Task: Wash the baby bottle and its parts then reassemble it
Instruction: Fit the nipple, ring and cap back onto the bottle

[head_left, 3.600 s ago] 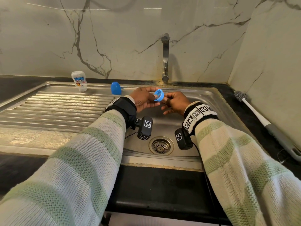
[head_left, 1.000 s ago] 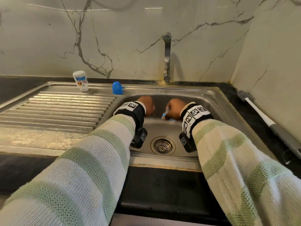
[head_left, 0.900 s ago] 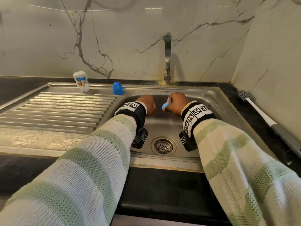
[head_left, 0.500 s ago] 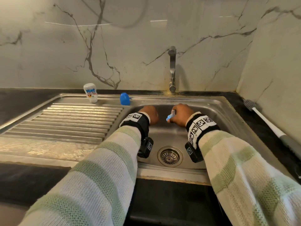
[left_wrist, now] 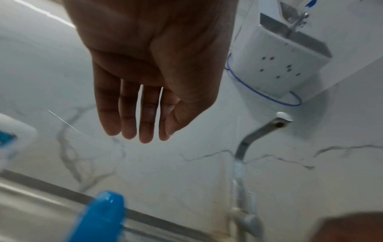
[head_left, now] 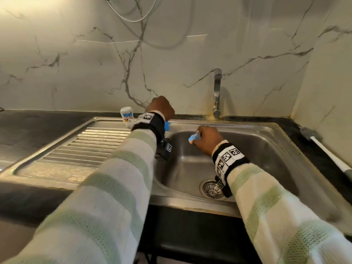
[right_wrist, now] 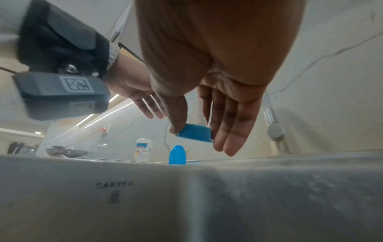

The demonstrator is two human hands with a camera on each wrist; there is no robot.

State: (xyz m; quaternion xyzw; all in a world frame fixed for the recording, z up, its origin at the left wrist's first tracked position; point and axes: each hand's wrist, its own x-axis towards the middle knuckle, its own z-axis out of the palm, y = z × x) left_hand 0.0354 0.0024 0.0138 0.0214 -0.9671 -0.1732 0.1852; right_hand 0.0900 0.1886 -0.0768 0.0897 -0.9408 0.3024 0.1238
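Note:
My right hand point(head_left: 207, 139) is over the sink basin point(head_left: 266, 149) and pinches the blue screw ring point(right_wrist: 194, 133) between thumb and fingers. My left hand point(left_wrist: 140, 135) is raised over the sink's back rim with its fingers straight, holding nothing. Just below it the blue cap point(head_left: 166, 126) stands on the rim, mostly hidden behind my wrist in the head view. The small white baby bottle point(head_left: 127, 116) with a blue print stands upright to the left of the cap. I see no teat in any view.
The tap point(head_left: 217, 92) rises from the rim behind the basin, to the right of my left hand. The drain point(head_left: 212, 189) lies under my right wrist. A ribbed draining board point(head_left: 91, 145) spreads to the left. A bottle brush point(head_left: 327, 151) lies on the dark counter at the right.
My left hand has risen out of the basin and gone back and left, over the blue cap. The right hand has stayed over the basin with the ring. The head view has tilted up.

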